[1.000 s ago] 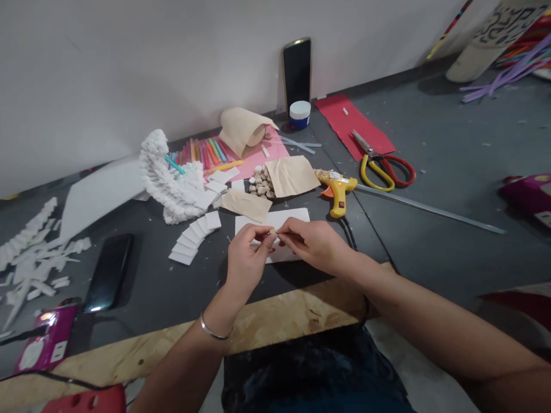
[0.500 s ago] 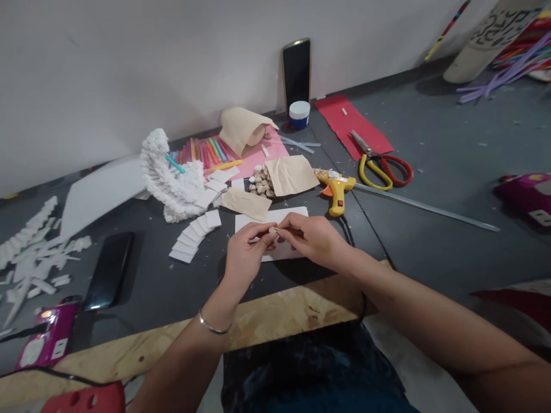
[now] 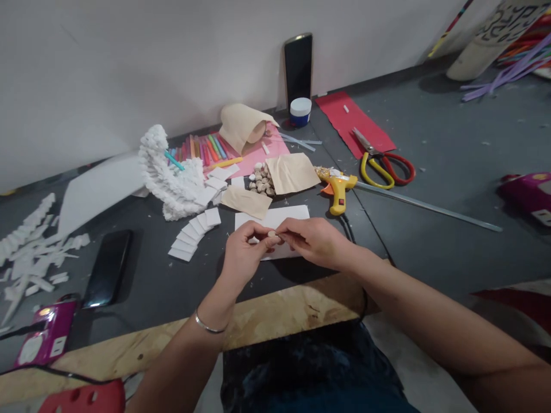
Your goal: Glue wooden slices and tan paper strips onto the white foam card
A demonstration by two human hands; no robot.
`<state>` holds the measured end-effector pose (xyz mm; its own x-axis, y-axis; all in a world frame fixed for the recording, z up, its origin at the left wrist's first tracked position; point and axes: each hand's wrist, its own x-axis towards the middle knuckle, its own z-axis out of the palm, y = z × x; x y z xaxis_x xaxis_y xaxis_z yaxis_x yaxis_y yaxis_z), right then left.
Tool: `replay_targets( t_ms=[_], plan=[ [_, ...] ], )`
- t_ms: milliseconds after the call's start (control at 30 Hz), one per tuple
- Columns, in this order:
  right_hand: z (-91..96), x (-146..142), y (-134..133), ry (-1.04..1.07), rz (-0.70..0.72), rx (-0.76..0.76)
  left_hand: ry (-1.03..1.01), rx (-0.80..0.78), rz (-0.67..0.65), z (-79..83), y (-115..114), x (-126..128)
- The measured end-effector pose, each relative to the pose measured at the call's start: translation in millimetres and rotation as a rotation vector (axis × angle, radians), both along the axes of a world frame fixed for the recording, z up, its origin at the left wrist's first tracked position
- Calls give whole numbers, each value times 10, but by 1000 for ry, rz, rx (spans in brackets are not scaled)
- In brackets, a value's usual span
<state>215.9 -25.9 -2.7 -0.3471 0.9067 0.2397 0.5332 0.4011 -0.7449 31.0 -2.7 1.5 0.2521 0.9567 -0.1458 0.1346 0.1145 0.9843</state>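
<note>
My left hand [image 3: 245, 252] and my right hand [image 3: 314, 240] meet over a white paper sheet [image 3: 275, 218] on the dark floor. Both pinch a small rolled beige paper piece [image 3: 271, 233] between their fingertips. A pile of similar small beige rolls [image 3: 260, 182] lies just beyond, beside beige paper pieces [image 3: 293, 173]. A fanned row of white paper squares [image 3: 193, 234] lies to the left of my left hand.
A yellow glue gun [image 3: 338, 188], scissors [image 3: 379, 159] on red paper [image 3: 353, 121], a white fluffy paper form [image 3: 167, 178], coloured sticks [image 3: 206, 150], a black phone [image 3: 107, 268], an upright phone [image 3: 298, 67], a white jar [image 3: 300, 111], a long metal ruler [image 3: 430, 207], a wooden board [image 3: 275, 315].
The hands have stayed in place, turning the small beige roll slightly between the fingertips. The view shifted a little.
</note>
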Motion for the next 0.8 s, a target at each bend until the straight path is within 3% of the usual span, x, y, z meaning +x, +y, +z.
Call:
replay_targets(
  t_ms=[167, 333, 567, 700, 800],
  plan=[
    [4, -3, 20, -2, 0, -86, 21, 31, -38, -16, 15, -26],
    [28, -7, 16, 70, 1, -176, 151, 288, -49, -1, 6, -35],
    [21, -47, -5, 106, -67, -89, 293, 519, -49, 22, -33, -5],
    [10, -50, 6, 132, -136, -65, 327, 555, -64, 37, -65, 4],
    [-1, -40, 15, 134, -134, -56, 271, 496, -72, 26, -68, -2]
  ],
)
